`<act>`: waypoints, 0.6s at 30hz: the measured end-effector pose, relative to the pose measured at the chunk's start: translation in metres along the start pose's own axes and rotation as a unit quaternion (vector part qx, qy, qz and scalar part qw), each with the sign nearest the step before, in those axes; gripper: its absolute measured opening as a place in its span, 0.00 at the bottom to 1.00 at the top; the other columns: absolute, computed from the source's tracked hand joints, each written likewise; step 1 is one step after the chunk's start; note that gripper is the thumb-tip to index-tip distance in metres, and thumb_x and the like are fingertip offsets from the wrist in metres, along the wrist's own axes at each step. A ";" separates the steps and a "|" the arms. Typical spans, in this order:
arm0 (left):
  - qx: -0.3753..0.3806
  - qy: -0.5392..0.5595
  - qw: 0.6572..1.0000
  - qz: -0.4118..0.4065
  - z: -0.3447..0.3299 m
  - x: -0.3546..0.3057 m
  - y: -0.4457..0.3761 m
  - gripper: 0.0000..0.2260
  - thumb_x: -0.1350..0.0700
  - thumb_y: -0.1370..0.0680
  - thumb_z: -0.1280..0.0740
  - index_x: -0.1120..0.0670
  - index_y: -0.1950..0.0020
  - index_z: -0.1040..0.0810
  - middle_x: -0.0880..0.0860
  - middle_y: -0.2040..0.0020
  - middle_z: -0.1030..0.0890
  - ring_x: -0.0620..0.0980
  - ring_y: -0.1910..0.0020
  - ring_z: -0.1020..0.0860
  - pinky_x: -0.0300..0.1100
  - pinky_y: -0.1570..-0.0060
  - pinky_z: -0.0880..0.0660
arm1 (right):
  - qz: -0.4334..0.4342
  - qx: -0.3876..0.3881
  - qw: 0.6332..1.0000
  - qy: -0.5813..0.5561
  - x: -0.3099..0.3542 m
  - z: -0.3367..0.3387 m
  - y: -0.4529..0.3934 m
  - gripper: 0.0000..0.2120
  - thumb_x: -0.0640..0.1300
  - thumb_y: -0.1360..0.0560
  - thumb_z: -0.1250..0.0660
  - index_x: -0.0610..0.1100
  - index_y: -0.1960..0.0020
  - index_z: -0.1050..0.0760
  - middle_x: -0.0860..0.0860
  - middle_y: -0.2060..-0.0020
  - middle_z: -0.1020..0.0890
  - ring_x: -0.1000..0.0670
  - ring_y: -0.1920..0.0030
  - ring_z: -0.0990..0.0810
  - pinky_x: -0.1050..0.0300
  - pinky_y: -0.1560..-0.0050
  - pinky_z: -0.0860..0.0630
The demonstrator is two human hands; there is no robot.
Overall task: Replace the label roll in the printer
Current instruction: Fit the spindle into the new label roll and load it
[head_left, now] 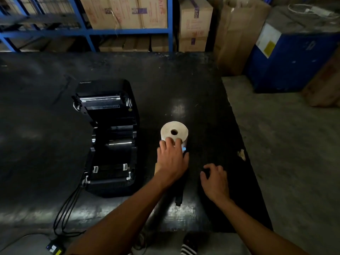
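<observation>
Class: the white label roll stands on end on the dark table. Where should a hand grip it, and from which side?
Grip the white label roll round its curved side wall, coming down from above. It stands on end, core hole up, so fingers can span it, as the left hand reaches now.

Blue shelving (127,32) behind the dark table (36,126), stacked with cardboard boxes (125,11). Right of the shelving: a blue drum (287,57). Power adapter (55,248) on the floor.

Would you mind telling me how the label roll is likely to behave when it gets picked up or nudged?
The label roll stands on its flat end, core hole up, so it probably won't roll unless tipped. Tightly wound, it likely feels stiff and fairly solid. The left hand touches its near edge; a loose outer label might peel, though none shows.
</observation>
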State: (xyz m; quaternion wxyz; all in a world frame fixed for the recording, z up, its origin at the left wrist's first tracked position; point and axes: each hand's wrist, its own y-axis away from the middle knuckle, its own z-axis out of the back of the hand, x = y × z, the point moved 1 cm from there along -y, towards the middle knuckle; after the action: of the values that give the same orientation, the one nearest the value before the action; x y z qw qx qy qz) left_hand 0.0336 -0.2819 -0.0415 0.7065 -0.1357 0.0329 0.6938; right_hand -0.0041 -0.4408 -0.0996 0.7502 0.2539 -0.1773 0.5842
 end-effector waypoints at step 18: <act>0.233 0.132 0.963 0.043 0.014 0.043 -0.087 0.51 0.34 0.39 0.25 0.41 0.23 0.46 0.57 0.29 0.38 0.63 0.34 0.31 0.60 0.37 0.28 | -0.035 0.210 0.908 -0.360 0.065 -0.009 -0.049 0.25 0.30 0.22 0.43 0.45 0.27 0.33 0.56 0.37 0.25 0.61 0.44 0.25 0.67 0.43 0.28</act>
State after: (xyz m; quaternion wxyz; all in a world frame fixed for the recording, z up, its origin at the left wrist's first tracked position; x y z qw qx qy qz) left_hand 0.1195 -0.2367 -0.0249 0.6777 -0.0564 0.2919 0.6726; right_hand 0.0592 -0.3933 -0.0786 0.5846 0.6048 -0.2995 0.4504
